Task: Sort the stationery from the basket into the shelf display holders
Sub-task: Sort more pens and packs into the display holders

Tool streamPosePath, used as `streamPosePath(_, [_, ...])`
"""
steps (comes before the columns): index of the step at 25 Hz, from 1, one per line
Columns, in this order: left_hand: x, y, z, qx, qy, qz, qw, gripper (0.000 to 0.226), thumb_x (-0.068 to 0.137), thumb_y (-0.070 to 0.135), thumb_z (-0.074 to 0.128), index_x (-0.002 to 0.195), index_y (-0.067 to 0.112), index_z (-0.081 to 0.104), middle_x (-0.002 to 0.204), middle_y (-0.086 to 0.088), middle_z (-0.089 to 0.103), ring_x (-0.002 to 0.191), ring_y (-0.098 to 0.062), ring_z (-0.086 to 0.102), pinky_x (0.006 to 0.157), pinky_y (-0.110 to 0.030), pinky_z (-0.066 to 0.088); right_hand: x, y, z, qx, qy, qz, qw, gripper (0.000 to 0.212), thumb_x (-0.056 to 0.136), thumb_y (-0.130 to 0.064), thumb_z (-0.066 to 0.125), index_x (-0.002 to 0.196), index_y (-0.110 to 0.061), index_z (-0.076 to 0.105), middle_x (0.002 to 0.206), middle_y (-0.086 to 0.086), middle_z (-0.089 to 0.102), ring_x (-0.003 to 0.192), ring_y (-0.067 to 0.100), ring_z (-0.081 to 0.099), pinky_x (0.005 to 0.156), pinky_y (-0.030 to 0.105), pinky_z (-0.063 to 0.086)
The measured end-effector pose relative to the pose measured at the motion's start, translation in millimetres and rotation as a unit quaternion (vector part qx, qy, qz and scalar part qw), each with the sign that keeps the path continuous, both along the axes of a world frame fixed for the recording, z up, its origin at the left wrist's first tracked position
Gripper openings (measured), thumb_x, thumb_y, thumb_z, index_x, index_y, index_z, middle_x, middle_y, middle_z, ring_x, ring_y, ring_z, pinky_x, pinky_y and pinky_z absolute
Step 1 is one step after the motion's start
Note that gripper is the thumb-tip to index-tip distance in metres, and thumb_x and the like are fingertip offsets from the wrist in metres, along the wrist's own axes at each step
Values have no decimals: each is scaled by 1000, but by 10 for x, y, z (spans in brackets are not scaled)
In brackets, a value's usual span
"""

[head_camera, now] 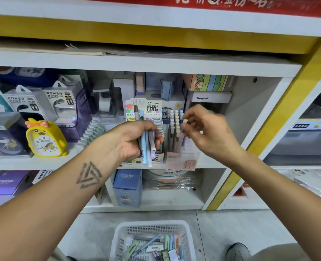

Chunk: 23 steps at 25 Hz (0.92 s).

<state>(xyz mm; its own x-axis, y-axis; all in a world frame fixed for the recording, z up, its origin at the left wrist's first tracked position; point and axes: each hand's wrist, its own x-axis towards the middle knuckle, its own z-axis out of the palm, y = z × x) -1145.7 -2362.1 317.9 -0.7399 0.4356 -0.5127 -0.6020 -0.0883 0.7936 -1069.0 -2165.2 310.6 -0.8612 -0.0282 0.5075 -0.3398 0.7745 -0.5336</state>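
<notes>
My left hand (137, 140) grips a bunch of pens (146, 140), grey, light blue and lilac, held upright in front of the shelf. My right hand (206, 129) pinches the white top of one pen (184, 122) that stands at the right side of a clear display holder (182, 157) filled with several white-capped pens. A lead-refill display box (146, 108) stands just behind my left hand. On the floor below sits the white basket (152, 228), holding several pens and erasers.
The white shelf (42, 162) carries a yellow duck alarm clock (44, 138), power bank boxes (61, 102) and other boxed goods. Blue and purple boxes stand on the lower shelf. A grey shoe (237, 251) is on the floor right of the basket.
</notes>
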Motion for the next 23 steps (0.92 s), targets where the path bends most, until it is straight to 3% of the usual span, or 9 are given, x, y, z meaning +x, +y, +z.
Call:
streamPosePath(6, [38, 10, 17, 12, -11, -30, 999, 13, 95, -3, 50, 103, -10, 58, 74, -22, 71, 56, -26, 70, 51, -32, 59, 35, -29, -114, 38, -1, 37, 999, 15, 94, -9, 68, 103, -12, 57, 79, -3, 67, 73, 8, 67, 71, 32, 56])
streamPosePath(15, [89, 2, 58, 40, 6, -62, 997, 17, 93, -4, 54, 108, -11, 60, 94, -25, 73, 79, -32, 74, 61, -40, 61, 20, -16, -158, 37, 21, 38, 998, 15, 93, -8, 66, 101, -12, 54, 76, -2, 65, 71, 13, 67, 68, 40, 55])
streamPosePath(23, [73, -19, 79, 44, 13, -47, 998, 15, 94, -4, 52, 105, -11, 60, 89, -25, 73, 75, -33, 74, 59, -41, 61, 21, 55, -148, 60, 20, 49, 997, 14, 93, -15, 64, 94, -18, 51, 72, 1, 65, 68, 22, 66, 61, 45, 54])
